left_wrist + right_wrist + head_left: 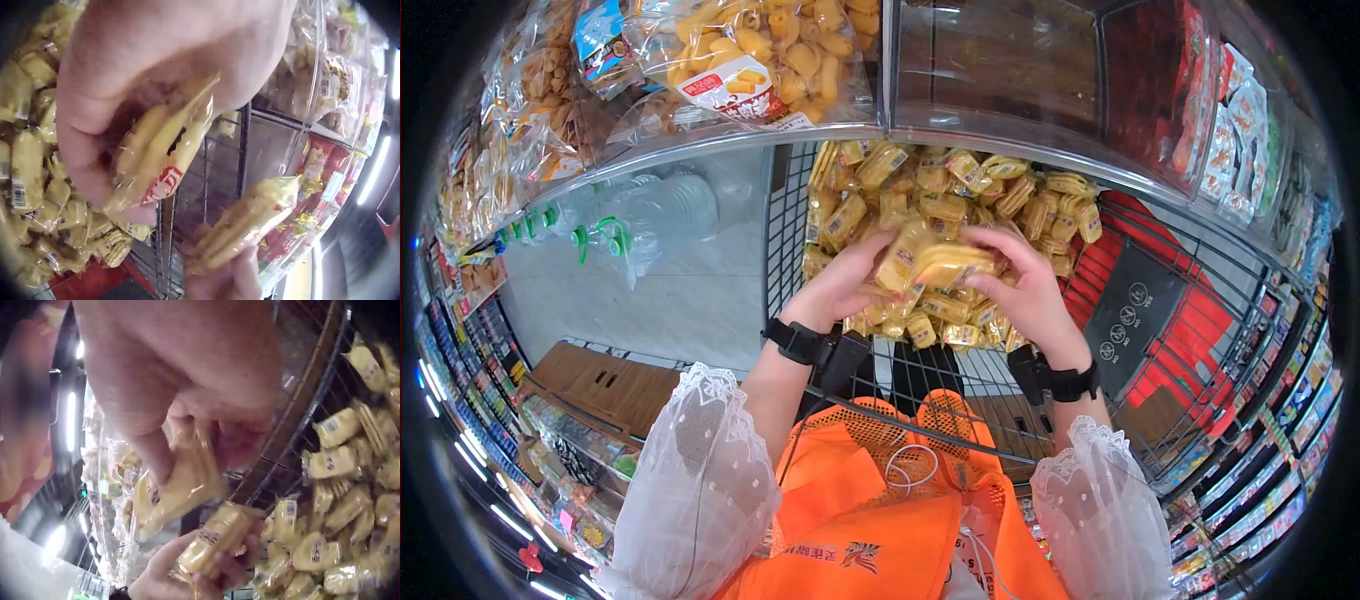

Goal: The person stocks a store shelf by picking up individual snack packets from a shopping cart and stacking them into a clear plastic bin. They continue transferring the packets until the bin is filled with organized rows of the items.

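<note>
A big heap of small yellow snack packets in clear wrappers fills part of a wire shopping cart. Over the heap, my left hand grips one wrapped packet, its red label showing in the left wrist view. Beside it, my right hand pinches wrapped yellow packets between thumb and fingers, held close together. The two handfuls are side by side at chest-front height in the head view, and the right wrist view shows the left hand's packet just below.
Clear shelf bins hold bagged snacks at back left and red packets at right. A dark bin lies straight ahead. Large plastic bottles stand on the floor at left. A red and black panel belongs to the cart's right side.
</note>
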Demonstrator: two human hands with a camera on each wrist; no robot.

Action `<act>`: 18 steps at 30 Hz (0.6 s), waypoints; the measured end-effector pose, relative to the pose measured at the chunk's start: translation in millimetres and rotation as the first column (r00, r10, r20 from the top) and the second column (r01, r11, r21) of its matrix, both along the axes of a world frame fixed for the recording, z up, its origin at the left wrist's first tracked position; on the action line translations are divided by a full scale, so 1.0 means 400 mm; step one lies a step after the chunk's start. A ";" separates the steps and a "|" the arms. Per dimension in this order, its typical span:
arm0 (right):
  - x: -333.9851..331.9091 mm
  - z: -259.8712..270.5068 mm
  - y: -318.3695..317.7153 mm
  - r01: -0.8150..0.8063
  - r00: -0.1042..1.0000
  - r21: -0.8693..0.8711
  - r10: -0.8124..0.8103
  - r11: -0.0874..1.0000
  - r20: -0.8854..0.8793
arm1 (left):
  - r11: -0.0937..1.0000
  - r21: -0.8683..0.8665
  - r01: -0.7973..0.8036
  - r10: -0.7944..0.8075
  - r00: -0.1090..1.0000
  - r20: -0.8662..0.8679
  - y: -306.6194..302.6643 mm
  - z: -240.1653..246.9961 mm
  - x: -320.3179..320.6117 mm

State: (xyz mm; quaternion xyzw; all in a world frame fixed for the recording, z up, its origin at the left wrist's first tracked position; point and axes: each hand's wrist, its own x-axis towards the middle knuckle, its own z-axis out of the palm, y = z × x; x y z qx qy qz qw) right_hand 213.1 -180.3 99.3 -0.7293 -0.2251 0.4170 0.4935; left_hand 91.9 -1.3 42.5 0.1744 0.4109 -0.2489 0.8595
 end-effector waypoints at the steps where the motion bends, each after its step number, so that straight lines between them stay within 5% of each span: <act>1: 0.016 0.007 0.002 -0.126 0.992 0.050 0.125 0.991 0.029 | 0.998 -0.038 0.044 -0.044 0.999 -0.013 0.001 0.006 0.006; 5: 0.024 0.011 0.027 -0.456 0.822 -0.035 0.436 0.889 0.365 | 0.929 -0.007 0.369 -0.365 0.920 0.144 0.003 0.013 0.024; 8: 0.023 -0.022 0.022 -0.425 0.905 0.016 0.425 0.905 -0.030 | 0.897 0.029 0.442 -0.440 0.881 0.177 -0.003 -0.010 0.014; 11: 0.014 -0.061 0.001 -0.375 0.924 0.018 0.375 0.927 -0.070 | 0.941 -0.208 0.267 -0.260 0.964 0.061 -0.002 -0.049 -0.011; 18: -0.046 -0.134 -0.026 0.060 0.923 -0.172 -0.120 0.983 -0.366 | 0.995 -0.017 0.099 -0.096 0.985 0.147 -0.012 -0.049 -0.030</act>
